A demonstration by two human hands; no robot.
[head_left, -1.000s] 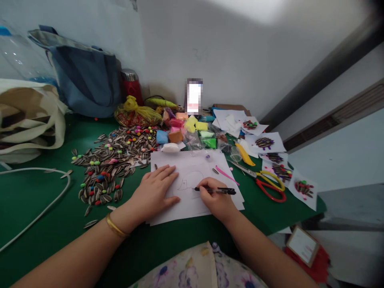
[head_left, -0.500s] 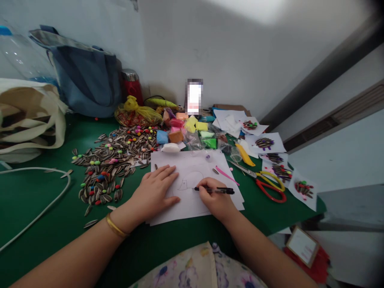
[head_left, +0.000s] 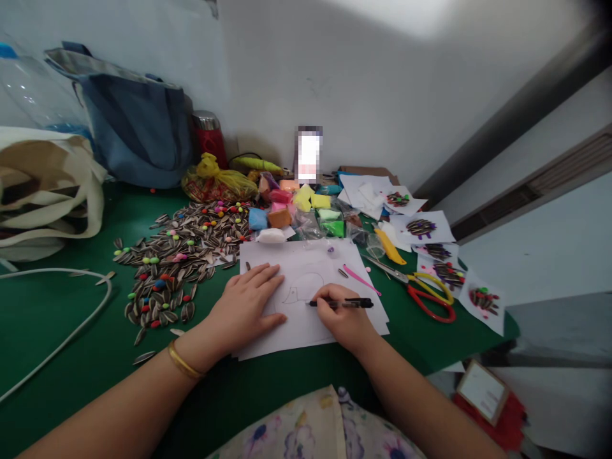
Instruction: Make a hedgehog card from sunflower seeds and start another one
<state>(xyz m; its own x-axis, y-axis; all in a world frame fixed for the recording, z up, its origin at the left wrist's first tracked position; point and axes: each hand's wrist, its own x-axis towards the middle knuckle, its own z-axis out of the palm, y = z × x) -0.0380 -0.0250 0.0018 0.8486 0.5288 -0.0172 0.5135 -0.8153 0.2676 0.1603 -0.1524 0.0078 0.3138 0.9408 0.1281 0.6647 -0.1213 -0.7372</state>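
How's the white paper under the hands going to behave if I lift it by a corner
The white paper will probably flop, since it looks thin. Its offset edges suggest more than one sheet, so the layers may slip apart. Lifting would likely send the striped seed and pink tool on it sliding.

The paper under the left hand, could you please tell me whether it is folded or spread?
Spread: the paper lies flat beneath the left hand, with no fold showing.

The left hand [head_left: 248, 303] lies palm down while the right hand [head_left: 345, 317] curls in a pinch
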